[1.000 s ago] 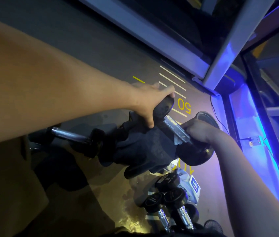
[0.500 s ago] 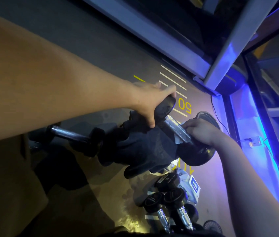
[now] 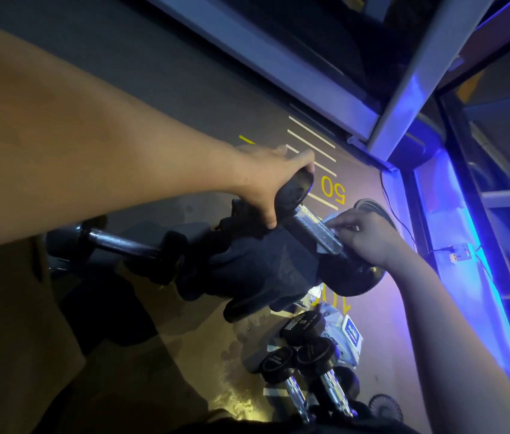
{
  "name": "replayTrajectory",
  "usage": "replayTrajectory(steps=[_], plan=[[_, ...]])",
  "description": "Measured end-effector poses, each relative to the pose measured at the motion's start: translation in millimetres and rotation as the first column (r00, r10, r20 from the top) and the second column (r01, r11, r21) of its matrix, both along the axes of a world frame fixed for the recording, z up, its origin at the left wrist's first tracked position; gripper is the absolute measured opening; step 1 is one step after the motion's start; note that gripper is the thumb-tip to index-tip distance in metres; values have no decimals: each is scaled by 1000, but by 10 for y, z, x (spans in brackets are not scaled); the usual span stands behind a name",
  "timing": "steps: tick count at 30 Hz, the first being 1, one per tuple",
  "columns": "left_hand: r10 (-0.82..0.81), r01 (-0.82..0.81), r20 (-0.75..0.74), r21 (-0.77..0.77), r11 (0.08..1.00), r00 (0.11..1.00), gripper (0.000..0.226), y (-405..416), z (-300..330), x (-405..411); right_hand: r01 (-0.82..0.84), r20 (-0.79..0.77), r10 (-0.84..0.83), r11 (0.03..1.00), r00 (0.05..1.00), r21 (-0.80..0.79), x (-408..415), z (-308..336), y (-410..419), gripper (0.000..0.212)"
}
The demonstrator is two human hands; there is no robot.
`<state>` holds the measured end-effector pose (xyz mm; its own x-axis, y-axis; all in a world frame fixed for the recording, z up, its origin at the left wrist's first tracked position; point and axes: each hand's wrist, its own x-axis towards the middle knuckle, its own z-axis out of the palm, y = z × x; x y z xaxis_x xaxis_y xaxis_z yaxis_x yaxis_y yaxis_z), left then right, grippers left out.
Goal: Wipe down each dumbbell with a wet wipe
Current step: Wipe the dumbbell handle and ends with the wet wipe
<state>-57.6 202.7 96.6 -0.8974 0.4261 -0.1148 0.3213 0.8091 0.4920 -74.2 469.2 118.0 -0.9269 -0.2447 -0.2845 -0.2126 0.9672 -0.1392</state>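
A dumbbell [image 3: 316, 228] with black round heads and a knurled metal handle is held tilted above the floor. My left hand [image 3: 266, 180] grips its upper head. My right hand [image 3: 363, 234] presses a white wet wipe [image 3: 330, 219] against the lower part of the handle, near the lower head [image 3: 350, 277]. A second dumbbell [image 3: 122, 242] lies on the floor to the left. Two or three smaller dumbbells [image 3: 306, 368] lie at the bottom middle.
A dark cloth or gloves [image 3: 256, 270] sits under the held dumbbell. A wet wipe pack [image 3: 346, 336] lies by the small dumbbells. Yellow markings "50" [image 3: 333, 189] are on the floor. A metal frame [image 3: 278, 64] and blue-lit wall [image 3: 454, 230] bound the top and right.
My right hand has shifted slightly up along the handle with the wipe. My left hand and the dumbbell have stayed nearly in place.
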Motion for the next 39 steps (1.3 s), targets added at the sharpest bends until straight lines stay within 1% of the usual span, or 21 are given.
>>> replayTrajectory(steps=[2, 5, 9, 12, 16, 25, 28, 29, 30, 33, 36, 39], plan=[[2, -2, -1, -3, 1000, 1000, 105, 0, 6, 3, 24, -49, -27, 997, 998, -67, 48, 31, 20, 26], [2, -2, 0, 8, 1000, 1000, 104, 0, 12, 9, 88, -87, -111, 969, 990, -230, 161, 150, 21, 27], [-6, 6, -5, -4, 1000, 1000, 103, 5, 18, 14, 143, -144, -233, 875, 962, -462, 344, 300, -6, 23], [4, -4, -5, -6, 1000, 1000, 103, 4, 15, 18, 193, -121, -321, 786, 939, -588, 458, 396, 12, 16], [14, -15, -8, -16, 1000, 1000, 104, 11, 17, 20, 272, -11, -368, 707, 930, -653, 616, 477, 105, 14], [28, -28, 4, -21, 999, 1000, 106, 26, 26, 21, 321, 79, -375, 644, 924, -694, 771, 491, 172, 18], [29, -29, 0, -19, 999, 1000, 106, 25, 24, 15, 356, 143, -384, 570, 912, -740, 742, 505, 167, 17], [28, -28, 1, -19, 999, 1000, 107, 22, 19, 12, 354, 137, -385, 579, 913, -735, 729, 500, 172, 15], [27, -27, 2, -21, 999, 1000, 107, 21, 17, 9, 341, 99, -389, 623, 916, -704, 718, 482, 181, 13], [27, -27, 5, -22, 999, 1000, 107, 25, 13, 0, 272, -82, -363, 812, 928, -516, 689, 382, 176, 6], [28, -28, 6, -14, 1000, 1000, 107, 31, 13, -9, 177, -223, -262, 924, 939, -338, 633, 293, 125, 14], [26, -26, 4, -12, 1000, 1000, 105, 28, 12, -13, 92, -326, -120, 991, 938, -100, 532, 175, 138, 32]])
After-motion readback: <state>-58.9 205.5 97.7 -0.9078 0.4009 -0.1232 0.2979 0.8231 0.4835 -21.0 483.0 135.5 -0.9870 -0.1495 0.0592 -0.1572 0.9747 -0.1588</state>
